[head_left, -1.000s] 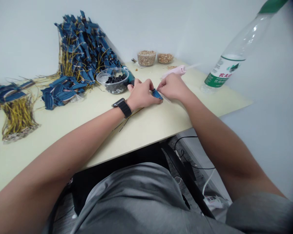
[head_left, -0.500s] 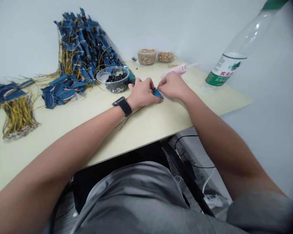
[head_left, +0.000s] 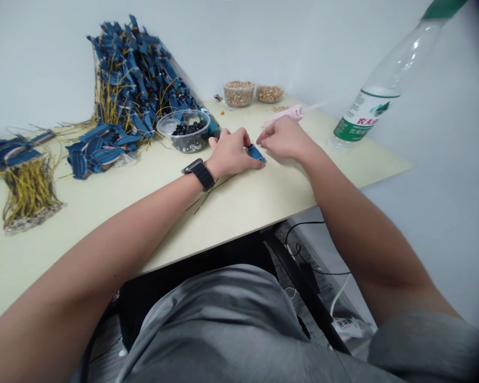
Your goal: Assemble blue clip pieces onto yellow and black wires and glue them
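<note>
My left hand (head_left: 231, 154), with a dark watch on the wrist, presses a small blue leaf-shaped piece (head_left: 256, 153) down on the pale table (head_left: 247, 205). Its fingers are closed over the piece. A thin dark wire stem (head_left: 209, 192) trails from under that hand toward me. My right hand (head_left: 282, 139) rests just right of the blue piece, fingers curled together at its tip; what they pinch is too small to make out.
A clear bowl of dark beads (head_left: 186, 130) stands behind my left hand. Piles of blue pieces on yellow wires (head_left: 133, 80) fill the back left. Two cups of grain (head_left: 239, 93), a pink glue gun (head_left: 289, 113) and a water bottle (head_left: 373, 106) stand at the back right.
My right hand has drawn slightly back and up from the blue piece. The left hand stays pressed on it.
</note>
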Motion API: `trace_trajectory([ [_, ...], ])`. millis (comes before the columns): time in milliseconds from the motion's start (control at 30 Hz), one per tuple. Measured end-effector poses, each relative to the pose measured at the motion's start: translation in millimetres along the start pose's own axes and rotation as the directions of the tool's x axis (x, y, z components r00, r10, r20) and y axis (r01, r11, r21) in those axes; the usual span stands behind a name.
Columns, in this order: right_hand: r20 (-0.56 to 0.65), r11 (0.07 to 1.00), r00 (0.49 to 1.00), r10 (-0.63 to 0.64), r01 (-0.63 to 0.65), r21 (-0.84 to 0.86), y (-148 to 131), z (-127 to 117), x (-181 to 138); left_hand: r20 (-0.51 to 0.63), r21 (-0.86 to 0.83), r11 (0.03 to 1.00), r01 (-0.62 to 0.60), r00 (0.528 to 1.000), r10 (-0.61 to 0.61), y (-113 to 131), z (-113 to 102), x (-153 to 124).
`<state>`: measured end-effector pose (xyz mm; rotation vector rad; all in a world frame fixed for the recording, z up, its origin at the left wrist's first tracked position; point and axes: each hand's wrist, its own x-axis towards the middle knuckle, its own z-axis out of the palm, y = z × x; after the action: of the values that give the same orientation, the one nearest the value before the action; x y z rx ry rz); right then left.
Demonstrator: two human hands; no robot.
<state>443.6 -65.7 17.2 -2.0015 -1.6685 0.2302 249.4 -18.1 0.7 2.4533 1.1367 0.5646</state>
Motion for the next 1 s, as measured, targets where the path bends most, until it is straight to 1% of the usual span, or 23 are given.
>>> trace_trajectory([
  [133, 0.012, 1.0, 1.0, -0.011, 0.011, 0.001, -10.6, -24.4, -21.2, 0.0, -0.007, 1.0, -0.008, 1.0, 0.008, -2.5, 0.9, 1.2],
  [233, 0.064, 0.999, 0.998, 0.025, -0.023, -0.029, -12.3, -31.4, -36.6, -0.001, -0.005, 1.0, -0.018, 1.0, 0.018, -4.2, 1.6, 2.4],
  [367, 0.075, 0.998, 0.996, 0.054, -0.052, -0.023, -7.8, -28.9, -46.3, -0.007, -0.005, 1.0, -0.021, 1.0, 0.021, -4.9, 2.3, 3.0],
  [467, 0.059, 0.999, 0.998, 0.038, -0.037, -0.016, -2.1, -26.3, -46.5, -0.013, -0.007, 1.0, -0.026, 1.0, 0.026, -5.0, 2.5, 2.8],
  [567, 0.068, 1.0, 0.998, 0.017, -0.016, -0.023, 1.6, -24.9, -45.7, -0.014, -0.002, 1.0, -0.028, 1.0, 0.028, -5.5, 2.7, 2.9],
  [1000, 0.083, 0.999, 0.996, 0.022, -0.019, -0.034, 0.0, -20.1, -47.5, -0.006, 0.0, 1.0, -0.016, 1.0, 0.016, -5.4, 3.4, 4.2],
])
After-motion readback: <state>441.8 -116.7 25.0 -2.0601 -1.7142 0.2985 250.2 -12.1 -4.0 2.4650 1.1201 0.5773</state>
